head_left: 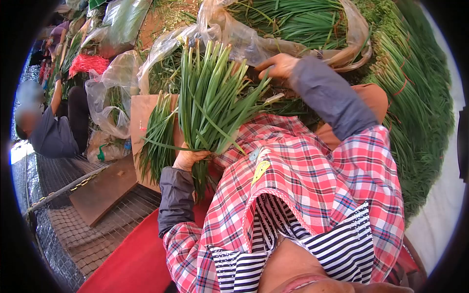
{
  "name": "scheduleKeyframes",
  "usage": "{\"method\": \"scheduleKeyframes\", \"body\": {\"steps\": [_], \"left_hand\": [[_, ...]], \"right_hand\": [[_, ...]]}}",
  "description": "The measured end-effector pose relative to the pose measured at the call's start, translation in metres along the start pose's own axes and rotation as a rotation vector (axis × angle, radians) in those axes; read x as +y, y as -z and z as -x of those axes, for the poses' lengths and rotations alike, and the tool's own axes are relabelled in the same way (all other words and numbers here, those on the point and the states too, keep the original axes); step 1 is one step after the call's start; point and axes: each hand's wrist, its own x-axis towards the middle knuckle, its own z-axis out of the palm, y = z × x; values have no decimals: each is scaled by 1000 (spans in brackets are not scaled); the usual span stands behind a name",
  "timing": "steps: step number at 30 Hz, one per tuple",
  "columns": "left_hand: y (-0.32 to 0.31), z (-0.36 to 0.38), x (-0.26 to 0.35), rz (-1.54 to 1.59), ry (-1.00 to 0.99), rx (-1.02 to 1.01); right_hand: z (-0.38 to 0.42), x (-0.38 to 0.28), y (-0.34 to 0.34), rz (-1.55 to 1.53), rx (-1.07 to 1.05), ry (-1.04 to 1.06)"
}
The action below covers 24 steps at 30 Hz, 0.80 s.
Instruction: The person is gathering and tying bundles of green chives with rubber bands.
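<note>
My left hand (191, 157) is closed around a large bunch of garlic chives (207, 105). The pale cut ends of the bunch point up and away, and its leaf tips hang below the hand. My right hand (279, 66) is beside the upper right of the bunch, over loose plant bits and near a clear plastic sheet (239, 36). Its fingers are loosely bent and apart, and I see nothing held in them. Left of the bunch, a smaller pile of chives (159, 128) lies on a brown board (138, 115).
More chives (293, 22) lie inside the plastic beyond my right hand. Tied bunches (395, 63) are heaped along the right. A flat brown panel (105, 188) rests on netting at lower left. Another person (56, 124) sits at far left, near pink-red string (88, 64).
</note>
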Motion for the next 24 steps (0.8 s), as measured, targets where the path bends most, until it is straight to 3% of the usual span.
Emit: {"method": "scheduleKeyframes", "body": {"steps": [1,4,7,8,11,12,15,18,19,21,23,24], "left_hand": [[-7,1,11,36,36,42],[-29,7,34,165,101,176],[-32,13,30,134,102,233],[-37,13,39,174,123,240],[-48,10,49,318,172,261],[-50,9,49,372,184,277],[-46,6,38,92,-35,215],[-49,3,33,408,94,260],[-47,3,25,286,26,262],[-38,3,3,41,-114,260],[-33,6,-5,-11,-148,243],[-31,8,-8,-5,-141,226]], "right_hand": [[-6,-14,-9,-74,-11,56],[-13,-52,-29,367,-21,-15],[5,-71,-38,920,103,68],[10,-67,-38,951,253,122],[18,-63,-27,225,473,18],[16,-70,-29,741,263,36],[44,-113,-57,935,-41,374],[51,-114,-60,205,183,706],[61,-114,-52,-523,-116,284],[69,-114,-14,-877,-151,244],[87,-97,23,-969,-29,263],[90,-78,33,-1098,-18,451]]}}
